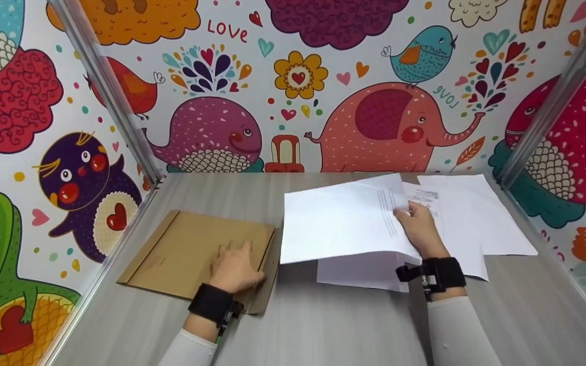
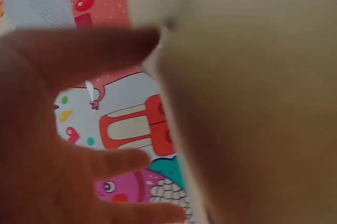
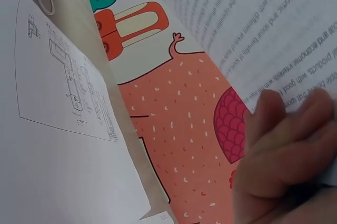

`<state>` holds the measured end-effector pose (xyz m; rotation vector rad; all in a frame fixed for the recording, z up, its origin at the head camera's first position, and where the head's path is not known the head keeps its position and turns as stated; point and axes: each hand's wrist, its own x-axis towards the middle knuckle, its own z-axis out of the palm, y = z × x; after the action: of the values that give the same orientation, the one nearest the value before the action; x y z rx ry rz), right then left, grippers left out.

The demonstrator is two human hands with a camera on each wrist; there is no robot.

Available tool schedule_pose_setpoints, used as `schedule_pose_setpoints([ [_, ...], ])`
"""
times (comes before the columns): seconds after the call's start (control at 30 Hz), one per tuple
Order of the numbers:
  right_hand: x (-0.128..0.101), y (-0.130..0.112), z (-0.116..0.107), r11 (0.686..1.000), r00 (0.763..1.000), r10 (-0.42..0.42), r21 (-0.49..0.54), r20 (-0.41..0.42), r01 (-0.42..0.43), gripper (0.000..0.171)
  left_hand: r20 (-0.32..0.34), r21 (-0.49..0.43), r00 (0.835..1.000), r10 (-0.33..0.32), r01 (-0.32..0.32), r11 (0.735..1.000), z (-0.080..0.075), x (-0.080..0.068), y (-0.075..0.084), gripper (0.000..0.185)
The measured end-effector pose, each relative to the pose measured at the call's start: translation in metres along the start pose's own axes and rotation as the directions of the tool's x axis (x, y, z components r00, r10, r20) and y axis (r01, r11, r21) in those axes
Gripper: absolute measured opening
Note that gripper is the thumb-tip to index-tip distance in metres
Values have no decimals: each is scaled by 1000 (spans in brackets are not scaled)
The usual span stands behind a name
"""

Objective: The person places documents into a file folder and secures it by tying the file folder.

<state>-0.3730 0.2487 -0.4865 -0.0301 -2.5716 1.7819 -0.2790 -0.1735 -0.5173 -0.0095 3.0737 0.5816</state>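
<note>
Paper [image 1: 339,218] is pinched in the right hand [image 1: 421,231]; blurred left hand [image 1: 234,269], fingers spread, seemingly touches the brown folder [image 1: 181,249].

The left grip [image 1: 235,267] spreads its fingers [image 1: 247,249], palm down, while the right grip [image 1: 422,230], to its right, pinches with curled fingers, forearms [image 1: 458,330] behind both.

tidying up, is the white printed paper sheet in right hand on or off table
Off: right hand holds the sheet up; right wrist view shows cartoon wall between it and white papers
</note>
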Motion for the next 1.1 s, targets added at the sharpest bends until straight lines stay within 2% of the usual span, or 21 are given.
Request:
schedule_pose_setpoints([
  [0.2, 0, 2, 0, 998, 986, 56, -18, 156, -54, 48, 81, 37, 995, -54, 51, 998, 3, 0, -4, 101],
  [0.33, -1, 3, 0, 996, 974, 67, -64, 215, -54, 48, 89, 30, 995, -52, 49, 998, 6, 1, -7, 94],
  [0.5, -3, 1, 2, 995, 963, 73, -82, 261, -53, 49, 79, -28, 997, -27, 29, 999, 11, 4, -7, 82],
  [0.73, -3, -3, 17, 992, 974, 57, -123, 221, -30, 46, 67, -100, 998, 6, 1, 995, 12, 10, -2, 64],
  [0.97, -3, -5, 26, 984, 975, 85, -171, 203, -51, 46, 62, -94, 998, -23, 28, 995, 6, 17, 9, 62],
  [1.1, -3, -5, 29, 977, 982, 89, -206, 164, -54, 44, 31, -73, 999, -25, 28, 997, 5, 20, 18, 59],
])
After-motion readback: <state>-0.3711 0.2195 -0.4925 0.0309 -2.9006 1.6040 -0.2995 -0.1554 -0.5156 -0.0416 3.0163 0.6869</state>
